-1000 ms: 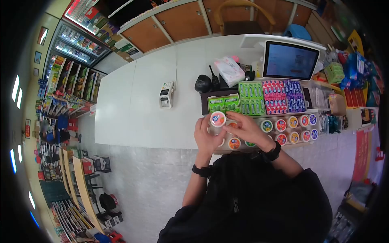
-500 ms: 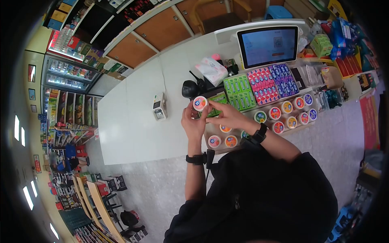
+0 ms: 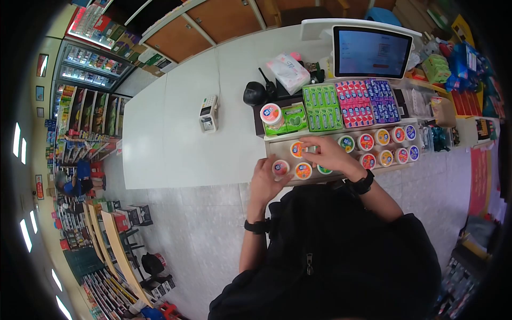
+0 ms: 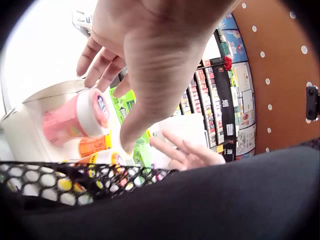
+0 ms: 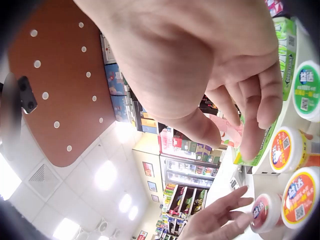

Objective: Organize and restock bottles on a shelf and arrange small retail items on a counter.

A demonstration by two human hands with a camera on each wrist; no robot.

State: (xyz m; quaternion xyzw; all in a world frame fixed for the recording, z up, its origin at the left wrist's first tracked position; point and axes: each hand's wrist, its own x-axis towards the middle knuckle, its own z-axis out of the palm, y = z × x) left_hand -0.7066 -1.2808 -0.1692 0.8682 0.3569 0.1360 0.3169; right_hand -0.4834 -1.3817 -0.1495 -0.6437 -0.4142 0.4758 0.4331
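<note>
In the head view, my left hand is around a pink gum bottle at the left end of the bottle row. The left wrist view shows its fingers loosely extended by that bottle's white lid, not wrapped round it. Loosely bent and holding nothing, my right hand hovers over the row beside an orange-lidded bottle. Another pink bottle stands on the green gum boxes behind.
Several more bottles stand in a tray along the counter edge. Gum packs, a tissue pack, a black scanner and a screen lie beyond. A card terminal is on the white counter.
Both hands held a pink bottle up earlier. It now stands on the green boxes, released, and both hands have come down and back to the bottle row.
</note>
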